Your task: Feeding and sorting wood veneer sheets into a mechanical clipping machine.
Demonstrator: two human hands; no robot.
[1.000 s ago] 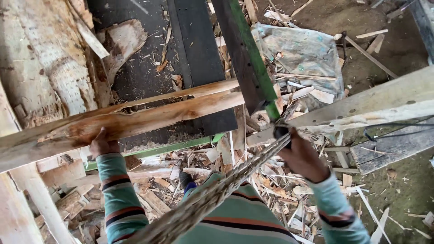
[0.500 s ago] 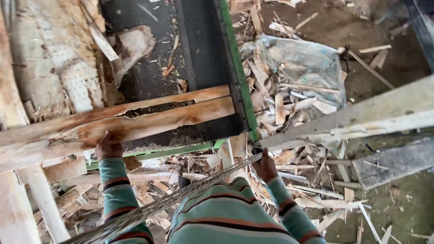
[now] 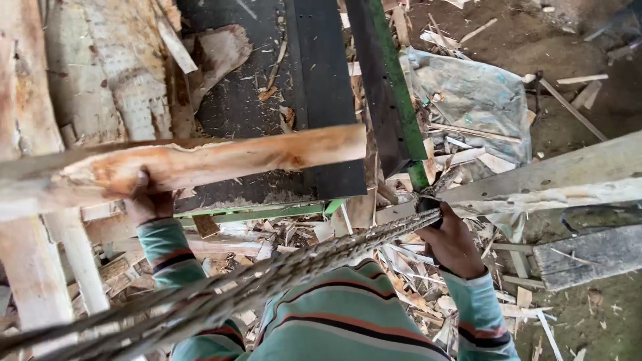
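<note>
Scrap-strewn dirt floor (image 3: 575, 53), crumpled sack (image 3: 475, 100)

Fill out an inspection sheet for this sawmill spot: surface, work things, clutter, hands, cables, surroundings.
Surface: dark machine bed with a green-edged rail, strewn with chips.
Work things: rough bark-edged wooden slab lying across the bed; thick twisted steel cable running diagonally in front of the person.
Clutter: splintered offcuts heaped below the bed; crumpled plastic sheet.
Hands: left hand grips the slab's lower edge; right hand closed around a dark handle at the cable's end.
Cables: only the steel cable.
Surroundings: dirt floor; pale beam at right; log at left.
</note>
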